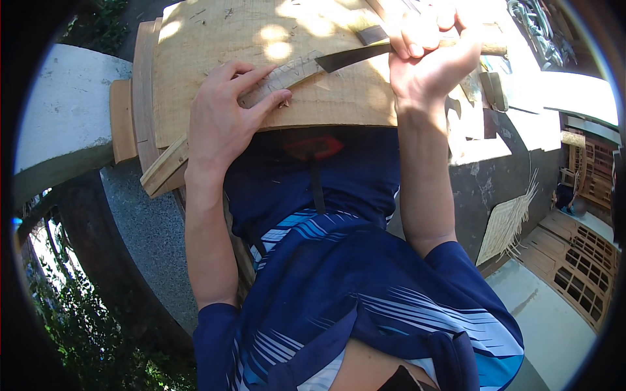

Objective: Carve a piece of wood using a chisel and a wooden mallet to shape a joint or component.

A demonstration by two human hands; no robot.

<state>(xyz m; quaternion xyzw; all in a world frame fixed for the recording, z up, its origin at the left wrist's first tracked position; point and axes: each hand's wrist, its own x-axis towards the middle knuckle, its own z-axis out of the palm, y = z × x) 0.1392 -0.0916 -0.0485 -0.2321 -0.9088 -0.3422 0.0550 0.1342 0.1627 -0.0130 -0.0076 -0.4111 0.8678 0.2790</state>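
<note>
My left hand (225,114) is closed on a pale, narrow wooden piece (293,72) with markings, holding it on the plywood board (215,39) with thumb and fingers at its sides. My right hand (433,62), at upper right, is wrapped round the handle of a long dark blade (339,57), whose wooden end (492,45) shows beyond my fist. The blade lies at the right end of the pale piece, apparently touching it. Small shavings (287,104) sit by my left thumb.
Wooden offcuts (489,91) lie right of the board. A concrete ledge (72,98) and stacked boards (127,124) flank it on the left. A woven mat (499,225) rests at lower right, with carved wooden panels (580,274) beyond and part of another person (567,199) in the distance.
</note>
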